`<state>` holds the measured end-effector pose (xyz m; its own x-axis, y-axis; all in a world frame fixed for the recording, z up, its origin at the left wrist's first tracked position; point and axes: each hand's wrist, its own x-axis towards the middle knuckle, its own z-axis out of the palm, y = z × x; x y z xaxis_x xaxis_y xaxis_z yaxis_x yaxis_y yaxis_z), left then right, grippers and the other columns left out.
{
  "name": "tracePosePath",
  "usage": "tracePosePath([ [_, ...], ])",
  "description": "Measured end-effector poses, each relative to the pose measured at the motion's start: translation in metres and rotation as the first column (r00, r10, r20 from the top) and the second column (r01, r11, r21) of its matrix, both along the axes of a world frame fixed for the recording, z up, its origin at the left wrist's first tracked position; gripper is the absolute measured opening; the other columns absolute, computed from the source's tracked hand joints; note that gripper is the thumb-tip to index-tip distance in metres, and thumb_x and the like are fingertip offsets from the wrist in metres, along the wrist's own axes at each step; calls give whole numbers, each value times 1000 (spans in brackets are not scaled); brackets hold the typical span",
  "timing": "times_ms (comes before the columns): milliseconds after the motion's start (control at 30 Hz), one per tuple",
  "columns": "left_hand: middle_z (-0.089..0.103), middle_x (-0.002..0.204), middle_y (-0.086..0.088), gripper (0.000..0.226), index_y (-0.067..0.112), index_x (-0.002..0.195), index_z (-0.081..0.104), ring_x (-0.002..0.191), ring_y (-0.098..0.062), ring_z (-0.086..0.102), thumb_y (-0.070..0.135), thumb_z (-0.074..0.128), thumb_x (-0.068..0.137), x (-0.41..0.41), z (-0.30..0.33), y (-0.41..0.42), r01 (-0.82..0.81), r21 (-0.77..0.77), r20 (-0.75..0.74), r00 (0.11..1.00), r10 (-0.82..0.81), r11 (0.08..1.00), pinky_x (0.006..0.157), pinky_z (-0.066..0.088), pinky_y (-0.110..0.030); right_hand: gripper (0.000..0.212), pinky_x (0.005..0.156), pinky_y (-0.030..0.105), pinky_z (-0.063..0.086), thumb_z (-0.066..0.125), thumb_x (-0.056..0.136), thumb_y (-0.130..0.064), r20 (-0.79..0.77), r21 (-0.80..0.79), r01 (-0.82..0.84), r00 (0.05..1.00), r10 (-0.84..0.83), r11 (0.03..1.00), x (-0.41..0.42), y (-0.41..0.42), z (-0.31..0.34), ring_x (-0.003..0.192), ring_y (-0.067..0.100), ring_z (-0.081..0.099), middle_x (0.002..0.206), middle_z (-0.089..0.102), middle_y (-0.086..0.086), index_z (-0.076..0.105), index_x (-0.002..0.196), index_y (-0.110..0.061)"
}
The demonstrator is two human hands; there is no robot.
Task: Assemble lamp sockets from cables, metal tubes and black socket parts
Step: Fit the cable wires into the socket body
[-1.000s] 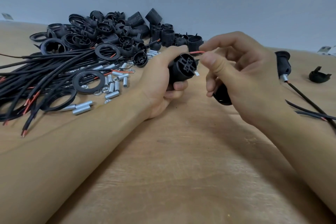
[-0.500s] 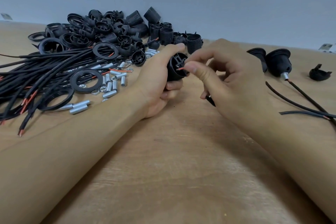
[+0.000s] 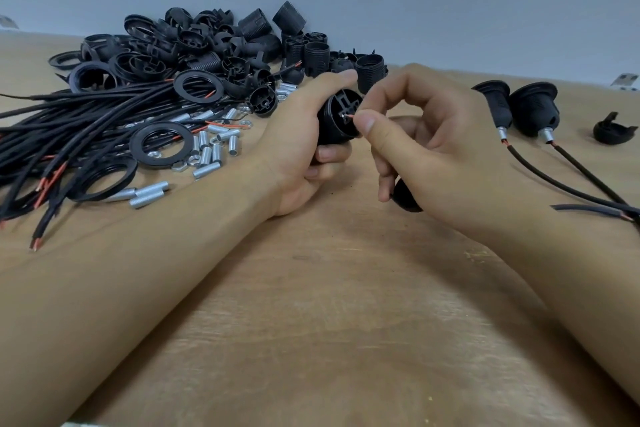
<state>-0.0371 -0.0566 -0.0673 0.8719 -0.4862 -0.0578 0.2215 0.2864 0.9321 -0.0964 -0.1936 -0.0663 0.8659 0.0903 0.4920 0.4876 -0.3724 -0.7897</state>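
My left hand (image 3: 299, 149) grips a black socket body (image 3: 337, 121) above the wooden table, its open end turned toward my right hand. My right hand (image 3: 426, 146) pinches a thin red wire (image 3: 349, 117) between thumb and forefinger, and the wire's tip sits at a metal terminal inside the socket. A black cap (image 3: 405, 199) shows under my right hand, mostly hidden. Two assembled sockets (image 3: 535, 107) with metal tubes and black cables lie at the right.
A pile of black socket parts (image 3: 207, 45) lies at the back left, with black rings (image 3: 161, 144), a bundle of black cables (image 3: 69, 128) and several metal tubes (image 3: 206, 152) and nuts in front of it. A loose black cap (image 3: 611, 133) sits far right.
My right hand has come down and left with the red wire, from above the socket to its open end. The wire's tip now sits inside the socket.
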Motion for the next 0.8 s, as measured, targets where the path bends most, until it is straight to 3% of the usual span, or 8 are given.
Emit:
tracePosePath([
  [100, 41, 51, 7, 32, 19, 73, 40, 32, -3, 23, 35, 50, 98, 2, -2, -1, -15, 13, 0, 1000, 15, 1000, 30, 13, -12, 11, 38, 49, 48, 59, 94, -9, -17, -11, -1, 1000, 1, 1000, 0, 2, -1, 40, 18, 57, 61, 54, -13, 53, 85, -14],
  [267, 39, 51, 6, 33, 19, 71, 41, 33, -4, 22, 36, 50, 97, 3, -3, -2, -40, 52, 21, 999, 39, 998, 30, 13, -12, 12, 38, 49, 48, 59, 94, -11, -17, -14, -4, 1000, 4, 1000, 1, 2, 0, 40, 17, 58, 61, 56, -14, 52, 84, -15],
  [433, 34, 58, -2, 35, 17, 68, 42, 34, -6, 26, 30, 53, 99, 1, -6, -5, -201, 71, 178, 966, 186, 977, 33, 18, -12, 11, 41, 49, 50, 60, 94, -11, -41, -65, 36, 998, -38, 997, 0, 1, 0, 41, 18, 59, 60, 57, -15, 53, 86, -13],
  [533, 29, 67, -21, 41, 1, 72, 40, 46, -15, 26, 28, 54, 100, 2, -9, -8, -322, 120, 304, 912, 274, 939, 38, 22, -16, 8, 47, 25, 49, 61, 93, -12, 40, -205, 61, 998, -54, 977, -2, 2, -1, 50, 17, 61, 64, 55, -12, 55, 87, -11],
  [600, 30, 69, -25, 44, -4, 77, 43, 50, -18, 24, 32, 53, 100, 1, -8, -8, -325, 146, 295, 916, 272, 934, 40, 21, -17, 6, 50, 13, 42, 61, 92, -12, 106, -287, 105, 991, -78, 952, -4, 5, -1, 60, 15, 61, 64, 53, -14, 56, 88, -9],
  [700, 31, 59, -10, 37, 13, 68, 39, 36, -9, 27, 27, 49, 100, 1, -6, -6, -260, 111, 214, 949, 233, 959, 36, 21, -14, 10, 42, 25, 46, 57, 94, -12, 20, -163, 98, 995, -96, 982, -4, 6, -2, 48, 19, 61, 62, 56, -12, 51, 87, -13],
  [800, 31, 57, 0, 36, 16, 65, 38, 32, -5, 27, 22, 48, 99, 1, -5, -4, -233, 99, 190, 959, 211, 967, 34, 19, -11, 11, 37, 40, 46, 56, 96, -14, -70, -118, 50, 996, -58, 992, -4, 5, -1, 41, 20, 61, 61, 59, -7, 48, 87, -15],
])
